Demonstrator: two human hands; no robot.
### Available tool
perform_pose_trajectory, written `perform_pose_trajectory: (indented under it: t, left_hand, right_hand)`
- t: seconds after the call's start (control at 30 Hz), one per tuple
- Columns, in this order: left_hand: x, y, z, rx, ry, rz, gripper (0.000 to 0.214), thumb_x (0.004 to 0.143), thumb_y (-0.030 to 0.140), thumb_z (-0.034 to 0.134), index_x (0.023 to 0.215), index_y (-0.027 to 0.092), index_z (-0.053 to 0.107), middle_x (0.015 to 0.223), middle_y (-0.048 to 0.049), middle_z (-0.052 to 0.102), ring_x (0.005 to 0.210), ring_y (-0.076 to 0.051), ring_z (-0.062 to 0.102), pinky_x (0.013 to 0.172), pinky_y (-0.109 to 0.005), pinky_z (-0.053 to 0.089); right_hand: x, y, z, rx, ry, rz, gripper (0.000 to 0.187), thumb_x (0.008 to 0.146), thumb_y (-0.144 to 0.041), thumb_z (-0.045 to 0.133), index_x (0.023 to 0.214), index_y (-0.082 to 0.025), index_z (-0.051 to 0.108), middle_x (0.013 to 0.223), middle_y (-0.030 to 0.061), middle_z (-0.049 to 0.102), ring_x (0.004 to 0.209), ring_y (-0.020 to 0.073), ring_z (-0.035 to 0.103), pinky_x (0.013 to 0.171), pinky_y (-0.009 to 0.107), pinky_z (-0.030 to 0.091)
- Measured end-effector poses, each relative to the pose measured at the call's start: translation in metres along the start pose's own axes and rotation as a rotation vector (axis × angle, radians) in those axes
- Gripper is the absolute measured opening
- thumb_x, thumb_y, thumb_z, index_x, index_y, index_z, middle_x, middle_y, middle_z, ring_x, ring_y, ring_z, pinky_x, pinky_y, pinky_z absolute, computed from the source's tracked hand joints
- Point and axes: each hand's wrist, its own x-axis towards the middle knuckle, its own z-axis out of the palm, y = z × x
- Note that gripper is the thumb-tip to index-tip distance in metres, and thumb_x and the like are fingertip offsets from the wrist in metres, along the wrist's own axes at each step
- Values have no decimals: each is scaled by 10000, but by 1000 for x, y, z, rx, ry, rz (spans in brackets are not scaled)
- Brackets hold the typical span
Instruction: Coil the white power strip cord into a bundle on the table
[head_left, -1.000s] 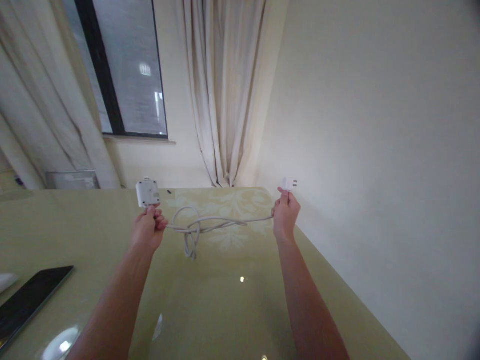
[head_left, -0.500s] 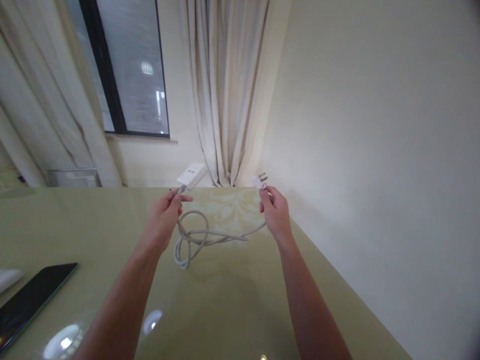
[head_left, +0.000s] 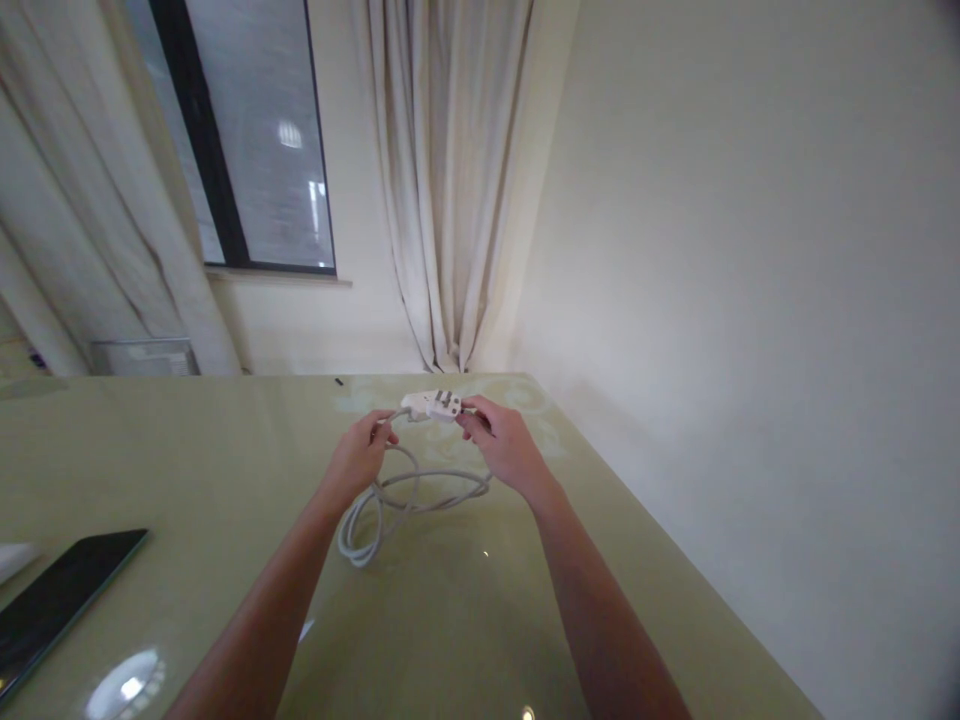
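Over the table, my left hand pinches the cord close to a white power strip. My right hand is closed on a white plug, whose metal prongs face up and toward me. In this view the plug overlaps the right end of the strip; whether they touch I cannot tell. A grey power cord hangs or lies in loose loops between and below both hands. Part of the strip is hidden behind the plug.
The glossy greenish table runs to the wall on my right. A black tablet lies at the left, beside a white object. A small dark piece sits near the far edge. Beyond hang curtains.
Both hands have come together and lower: the right one moved left with the plug, the left one moved right with the strip. The loops of cord have shifted slightly down.
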Motion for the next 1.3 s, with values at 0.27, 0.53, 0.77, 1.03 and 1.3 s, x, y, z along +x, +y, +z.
perform_pose_trajectory:
  t: [0.27, 0.53, 0.77, 1.03, 1.3]
  left_hand:
    - [2, -39, 28, 52, -18, -58, 476, 924, 336, 417, 1259, 111, 671, 1131, -159, 772, 1060, -272, 708, 957, -436, 547]
    - [2, -50, 20, 213, -136, -62, 447, 947, 260, 351, 1107, 118, 744, 1066, -149, 788, 1013, -284, 724, 966, -430, 532]
    - [-18, -16, 27, 369, -323, 26, 692, 867, 524, 586, 1459, 165, 591, 1595, -186, 490, 1459, -386, 450, 1196, -543, 313]
    - [-56, 26, 57, 714, -734, 68, 1364, 607, 790, 736, 1688, 263, 94, 1744, -199, 91, 1579, -490, 113, 1198, -714, 140]
    - [-49, 1, 47, 870, -464, 71, 780, 966, 614, 421, 1661, 293, 272, 1615, -259, 415, 1456, -478, 416, 1085, -675, 352]
  right_hand:
    - [1, 23, 57, -367, 4, -15, 299, 1045, -346, 540, 1278, -213, 672, 1160, 116, 717, 1087, 263, 616, 925, 361, 449]
    - [-14, 61, 97, -338, -265, 109, 436, 1038, -455, 525, 1323, -145, 640, 1295, 196, 669, 1216, 329, 620, 1017, 461, 481]
    - [-26, 92, 128, -110, -156, 18, 447, 921, -328, 673, 1337, -168, 645, 1392, 192, 646, 1285, 332, 586, 1112, 501, 431]
    - [-15, 140, 125, 254, 291, 215, 401, 914, -199, 399, 1176, -191, 702, 1195, 109, 737, 1131, 215, 678, 1006, 372, 519]
    - [-23, 128, 119, 153, 420, 180, 320, 984, -316, 416, 1075, -178, 689, 1058, 122, 725, 1010, 223, 665, 946, 347, 506]
